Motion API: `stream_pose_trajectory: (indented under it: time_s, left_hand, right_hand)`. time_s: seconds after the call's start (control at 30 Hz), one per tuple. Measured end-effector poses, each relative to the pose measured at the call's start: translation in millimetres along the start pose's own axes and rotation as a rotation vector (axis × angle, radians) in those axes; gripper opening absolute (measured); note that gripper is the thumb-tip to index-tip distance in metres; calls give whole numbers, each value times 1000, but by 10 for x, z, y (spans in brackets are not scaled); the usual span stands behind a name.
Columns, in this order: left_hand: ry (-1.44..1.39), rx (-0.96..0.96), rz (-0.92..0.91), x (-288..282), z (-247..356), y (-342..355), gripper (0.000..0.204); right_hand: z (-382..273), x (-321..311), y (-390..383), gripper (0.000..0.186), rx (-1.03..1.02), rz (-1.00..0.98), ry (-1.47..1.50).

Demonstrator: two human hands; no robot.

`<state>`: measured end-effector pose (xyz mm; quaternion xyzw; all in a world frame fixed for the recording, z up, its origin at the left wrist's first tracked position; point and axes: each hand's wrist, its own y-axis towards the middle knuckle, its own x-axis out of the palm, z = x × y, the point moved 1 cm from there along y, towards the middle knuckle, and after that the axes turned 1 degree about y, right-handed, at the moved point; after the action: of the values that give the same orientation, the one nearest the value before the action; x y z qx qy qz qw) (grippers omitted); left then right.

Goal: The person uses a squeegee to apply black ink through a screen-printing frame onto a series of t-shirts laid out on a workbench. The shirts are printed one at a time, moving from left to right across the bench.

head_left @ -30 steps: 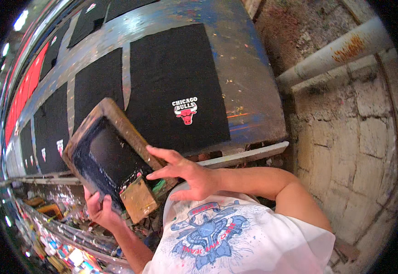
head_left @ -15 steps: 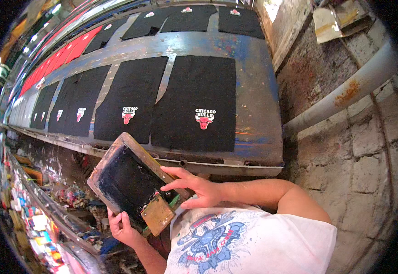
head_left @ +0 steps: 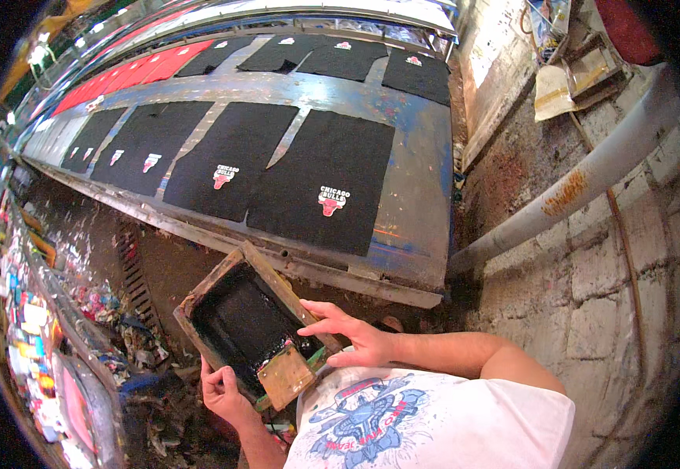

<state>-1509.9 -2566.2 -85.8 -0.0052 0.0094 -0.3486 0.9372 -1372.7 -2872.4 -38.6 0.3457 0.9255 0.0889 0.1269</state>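
Observation:
A wooden screen-printing frame (head_left: 201,299) with black ink inside is tilted below the table's near edge, a tan square block (head_left: 285,374) at its lower end. My left hand (head_left: 224,395) grips its lower left side, fingers curled. My right hand (head_left: 355,341) holds its right side, fingertips over the rim beside the block. Beyond lie black fabric panels (head_left: 316,152), each with a small red-and-white printed emblem (head_left: 330,205) where visible.
The long printing table (head_left: 422,219) also bears red panels (head_left: 121,70) at far left. A rusty pipe (head_left: 590,172) runs along the block wall (head_left: 590,289) at right. Colourful containers and scraps (head_left: 39,328) crowd the lower left, near a floor grate (head_left: 137,281).
The view has lifted, showing more of the table and far rows. The frame, held in both my hands, now appears lower and further right in the picture, off the fabric.

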Motion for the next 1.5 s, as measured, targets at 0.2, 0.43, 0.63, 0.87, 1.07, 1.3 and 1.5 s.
stream_pose_trajectory:
  time_s: [0.2, 0.43, 0.63, 0.87, 1.07, 1.3, 1.5]
  left_hand:
    - [-1, 73, 1, 549, 55, -540, 18]
    - [-58, 183, -50, 1902, 40, -1385, 23]
    - [-129, 50, 48, 2848, 227, -2348, 21]
    - [-9, 136, 251, 2926, 470, -2785, 16]
    - [-38, 47, 442, 2816, 415, -2932, 18]
    - [-11, 100, 535, 2749, 250, -2975, 26]
    - [-23, 139, 643, 2889, 443, -3028, 25]
  right_hand:
    - [-114, -566, -388, 77, 43, 23, -7]
    - [68, -1742, -1206, 79, 337, 337, 459]
    - [127, -2593, -1666, 45, 450, 449, 451]
    - [163, -2750, -1623, 49, 462, 273, 483]
    - [39, -2621, -1374, 47, 402, 140, 467]
    - [74, -2553, -1121, 51, 408, 6, 438]
    - [230, -2617, -876, 51, 540, -53, 631]
